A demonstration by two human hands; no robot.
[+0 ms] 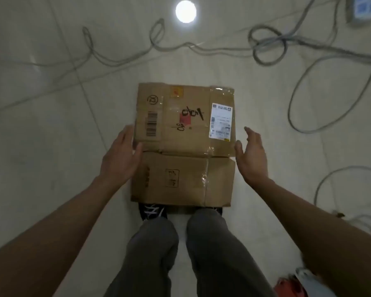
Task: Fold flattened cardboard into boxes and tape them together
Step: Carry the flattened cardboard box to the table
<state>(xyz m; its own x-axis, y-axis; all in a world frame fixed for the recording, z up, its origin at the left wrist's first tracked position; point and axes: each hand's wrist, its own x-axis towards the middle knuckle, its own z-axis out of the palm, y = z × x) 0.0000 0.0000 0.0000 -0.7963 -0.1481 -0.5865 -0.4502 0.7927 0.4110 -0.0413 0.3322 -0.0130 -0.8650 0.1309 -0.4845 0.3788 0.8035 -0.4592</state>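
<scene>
A flattened cardboard box [184, 144] lay on the tiled floor [51, 125] directly in front of the person's feet, its near edge overlapping the toes of black shoes [152, 211] with white laces. Two panels showed: far panel carried a white shipping label [221, 121] near its right edge, a printed barcode [152, 124] at left, a red patch with black handwriting mid-panel, a small orange sticker at the top, clear tape running across. Near panel had a printed square mark and a strip of tape along a seam. Left hand [120, 157] was at the box's left edge, fingers straight and spread, thumb lying on the cardboard near the fold line; fingertips at or just beside the edge, contact there unclear due to blur. Right hand [252, 155] hovered just beside the right edge, fingers relaxed and extended, palm facing the box, holding nothing. Both forearms were bare. Grey trousers [180, 254] were visible below the box. Beyond the box, grey cables [266, 46] looped over the floor, more running down the right side. A bright round light reflection [186, 11] sat on the tiles at far centre. A white-and-blue object showed at top right corner, too blurred to identify; a red and pale item [296, 284] at bottom right, partly hidden by the right arm.
</scene>
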